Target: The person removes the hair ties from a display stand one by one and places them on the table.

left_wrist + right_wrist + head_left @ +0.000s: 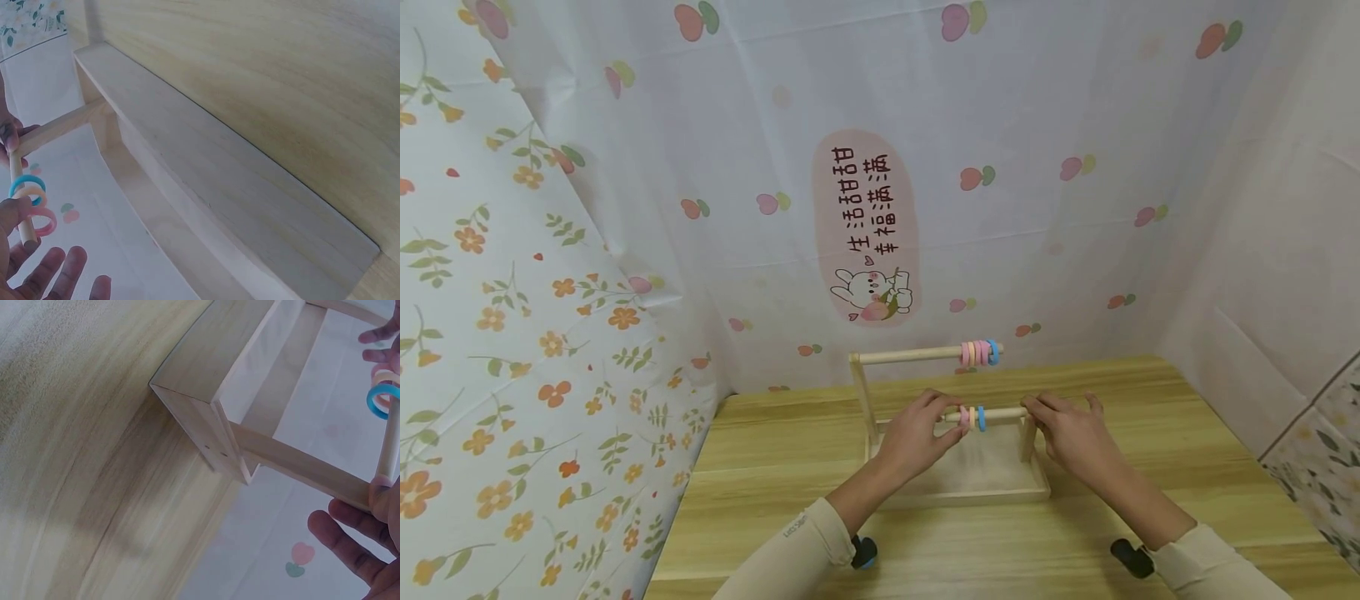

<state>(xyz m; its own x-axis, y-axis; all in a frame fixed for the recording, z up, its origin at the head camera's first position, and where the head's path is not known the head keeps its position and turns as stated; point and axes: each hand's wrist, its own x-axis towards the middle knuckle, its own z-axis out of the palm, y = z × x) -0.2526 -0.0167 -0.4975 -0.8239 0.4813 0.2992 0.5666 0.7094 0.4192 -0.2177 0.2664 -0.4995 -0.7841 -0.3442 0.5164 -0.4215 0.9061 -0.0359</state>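
Note:
A wooden rack (pixel 966 499) with a tray-like base carries two rods at different heights. On the lower rod (pixel 1006 413) hang pink (pixel 45 222), peach (pixel 972 417) and blue (pixel 981 418) ring-shaped bands, like hair ties. My left hand (pixel 913 433) pinches the pink band near the rod's free end, thumb and index finger at it, other fingers spread. At the rod's other end, my right hand (pixel 1075 433) grips the top of the short post (pixel 300 464) with thumb and fingers. The rod's joint is partly hidden by that hand.
The upper rod (pixel 910 356), on a taller post (pixel 862 396), bears several pink, peach and blue bands (pixel 976 354) near its right end. The rack stands on a wood-grain table (pixel 775 467). Patterned cloth (pixel 1037 233) hangs behind and at the sides.

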